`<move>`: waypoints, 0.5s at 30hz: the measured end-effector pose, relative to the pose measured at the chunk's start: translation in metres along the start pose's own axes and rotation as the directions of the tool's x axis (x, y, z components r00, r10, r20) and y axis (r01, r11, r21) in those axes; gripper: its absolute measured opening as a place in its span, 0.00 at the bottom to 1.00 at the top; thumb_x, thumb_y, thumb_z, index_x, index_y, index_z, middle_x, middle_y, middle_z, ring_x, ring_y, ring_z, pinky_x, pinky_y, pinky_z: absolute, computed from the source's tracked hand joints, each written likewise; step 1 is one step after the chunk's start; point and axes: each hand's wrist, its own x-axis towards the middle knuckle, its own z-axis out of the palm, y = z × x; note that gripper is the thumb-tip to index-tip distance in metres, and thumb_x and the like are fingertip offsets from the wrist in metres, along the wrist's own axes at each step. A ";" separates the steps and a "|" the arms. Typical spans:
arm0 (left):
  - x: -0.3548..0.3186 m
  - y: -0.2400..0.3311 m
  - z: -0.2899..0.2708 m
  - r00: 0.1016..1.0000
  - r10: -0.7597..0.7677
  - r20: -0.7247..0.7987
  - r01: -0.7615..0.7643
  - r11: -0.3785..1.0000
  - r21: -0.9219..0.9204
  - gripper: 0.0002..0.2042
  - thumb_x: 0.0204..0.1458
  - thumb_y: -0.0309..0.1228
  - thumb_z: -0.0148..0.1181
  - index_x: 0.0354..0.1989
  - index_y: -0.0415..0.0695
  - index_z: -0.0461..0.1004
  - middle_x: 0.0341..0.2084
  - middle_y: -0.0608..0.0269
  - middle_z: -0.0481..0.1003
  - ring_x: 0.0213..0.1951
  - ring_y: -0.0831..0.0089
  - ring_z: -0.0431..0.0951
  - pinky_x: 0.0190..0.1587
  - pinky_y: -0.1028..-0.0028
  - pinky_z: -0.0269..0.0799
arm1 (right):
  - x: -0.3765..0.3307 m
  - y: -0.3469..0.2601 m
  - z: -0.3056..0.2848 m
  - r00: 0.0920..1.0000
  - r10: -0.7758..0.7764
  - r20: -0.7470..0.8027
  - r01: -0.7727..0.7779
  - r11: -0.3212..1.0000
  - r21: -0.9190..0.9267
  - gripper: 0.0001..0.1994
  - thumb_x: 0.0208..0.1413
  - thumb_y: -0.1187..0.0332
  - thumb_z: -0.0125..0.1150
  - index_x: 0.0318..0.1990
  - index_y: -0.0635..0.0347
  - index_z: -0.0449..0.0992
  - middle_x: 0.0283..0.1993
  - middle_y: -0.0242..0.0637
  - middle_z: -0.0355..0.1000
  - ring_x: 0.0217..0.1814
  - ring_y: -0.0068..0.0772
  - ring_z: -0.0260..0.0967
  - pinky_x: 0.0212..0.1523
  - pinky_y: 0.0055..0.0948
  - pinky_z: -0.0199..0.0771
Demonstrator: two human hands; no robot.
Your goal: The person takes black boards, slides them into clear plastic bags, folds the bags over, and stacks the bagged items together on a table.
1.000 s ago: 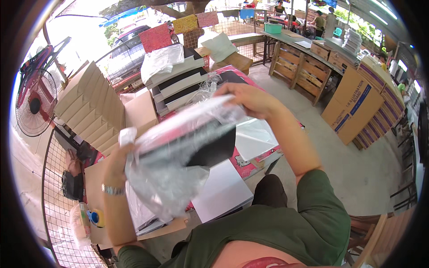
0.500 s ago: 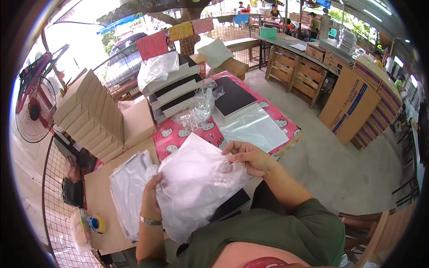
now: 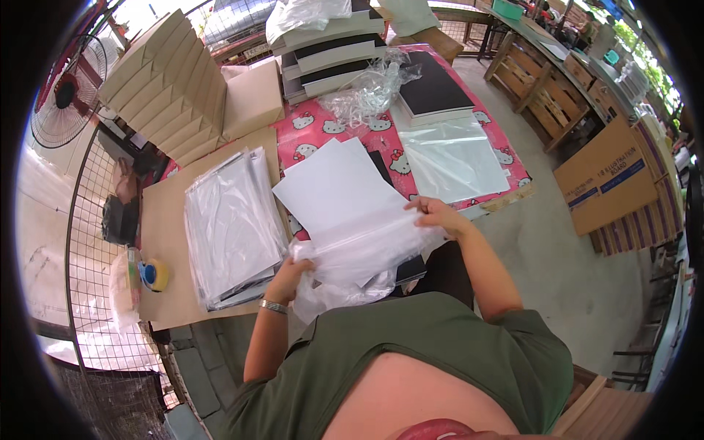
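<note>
White sheets (image 3: 341,183) lie in front of me, their lower part inside a crumpled clear plastic bag (image 3: 367,260). My left hand (image 3: 290,279) grips the bag's bunched left side, its fingers curled into the film. At the bag's opposite edge, my right hand (image 3: 438,217) pinches the plastic with bent fingers. Black board shows from under the sheets and by the bag's lower right corner. Left of my left hand rests a stack of plastic-sleeved sheets (image 3: 231,227) on brown cardboard (image 3: 165,220).
Paper-wrapped bundles (image 3: 169,88) stand at the left. Behind are stacked black-and-white boards (image 3: 334,66), loose clear plastic (image 3: 367,95), a black-topped stack (image 3: 433,84) and flat clear bags (image 3: 451,161) on a pink cloth. A tape roll (image 3: 154,275) sits near the left edge, a fan (image 3: 70,92) beyond.
The plastic now lies lower on the sheets, leaving more white paper bare. Both hands have moved with the bag's edges. My view has tilted downward.
</note>
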 end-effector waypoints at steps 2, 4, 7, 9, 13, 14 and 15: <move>0.005 -0.008 0.021 0.996 0.041 -0.080 -0.023 0.977 0.213 0.15 0.44 0.29 0.57 0.39 0.35 0.69 0.29 0.58 0.73 0.27 0.71 0.74 0.29 0.71 0.71 | 0.018 0.005 0.011 0.960 -0.074 -0.270 -0.035 0.925 -0.379 0.22 0.40 0.72 0.60 0.48 0.58 0.70 0.36 0.38 0.67 0.38 0.32 0.65 0.42 0.28 0.64; 0.022 -0.047 0.033 0.992 0.092 -0.085 -0.051 0.917 0.396 0.17 0.44 0.30 0.57 0.42 0.33 0.68 0.33 0.52 0.75 0.31 0.64 0.76 0.34 0.68 0.71 | 0.029 0.028 0.013 0.886 -0.195 -0.420 -0.122 0.777 -0.618 0.22 0.39 0.72 0.59 0.48 0.58 0.71 0.38 0.45 0.67 0.40 0.42 0.66 0.44 0.34 0.66; 0.036 -0.101 0.055 0.877 0.416 -0.241 -0.166 0.732 0.661 0.17 0.46 0.30 0.56 0.43 0.32 0.69 0.38 0.43 0.74 0.40 0.52 0.75 0.43 0.65 0.68 | 0.013 0.084 0.021 0.765 -0.412 -0.494 -0.143 0.640 -0.755 0.20 0.39 0.73 0.55 0.45 0.61 0.72 0.39 0.51 0.66 0.42 0.53 0.66 0.45 0.39 0.68; 0.031 -0.102 0.058 0.877 0.397 -0.272 -0.165 0.779 0.605 0.16 0.47 0.30 0.55 0.42 0.32 0.70 0.39 0.40 0.73 0.45 0.48 0.72 0.46 0.63 0.66 | 0.008 0.079 0.031 0.770 -0.363 -0.525 -0.134 0.713 -0.689 0.20 0.39 0.73 0.55 0.45 0.62 0.72 0.40 0.53 0.66 0.43 0.54 0.65 0.45 0.38 0.67; 0.028 -0.093 0.046 0.943 0.207 -0.260 -0.055 0.869 0.492 0.18 0.48 0.35 0.56 0.43 0.34 0.71 0.37 0.42 0.74 0.44 0.53 0.74 0.45 0.65 0.66 | -0.009 0.064 0.036 0.799 -0.191 -0.571 -0.187 0.823 -0.536 0.15 0.41 0.74 0.54 0.40 0.64 0.73 0.35 0.51 0.70 0.40 0.50 0.69 0.42 0.39 0.68; 0.024 -0.090 0.042 0.944 0.200 -0.264 -0.063 0.890 0.452 0.18 0.48 0.36 0.56 0.41 0.34 0.72 0.35 0.43 0.74 0.42 0.53 0.74 0.44 0.65 0.66 | -0.015 0.051 0.039 0.815 -0.105 -0.570 -0.223 0.851 -0.475 0.14 0.41 0.74 0.54 0.39 0.64 0.73 0.34 0.50 0.71 0.38 0.49 0.70 0.41 0.39 0.68; 0.014 -0.077 0.045 0.949 0.196 -0.247 -0.079 0.906 0.415 0.18 0.48 0.37 0.56 0.40 0.34 0.72 0.34 0.43 0.75 0.41 0.54 0.75 0.44 0.65 0.67 | -0.028 0.047 0.037 0.816 -0.110 -0.568 -0.210 0.859 -0.468 0.10 0.42 0.72 0.54 0.35 0.64 0.72 0.30 0.48 0.72 0.35 0.48 0.71 0.39 0.40 0.69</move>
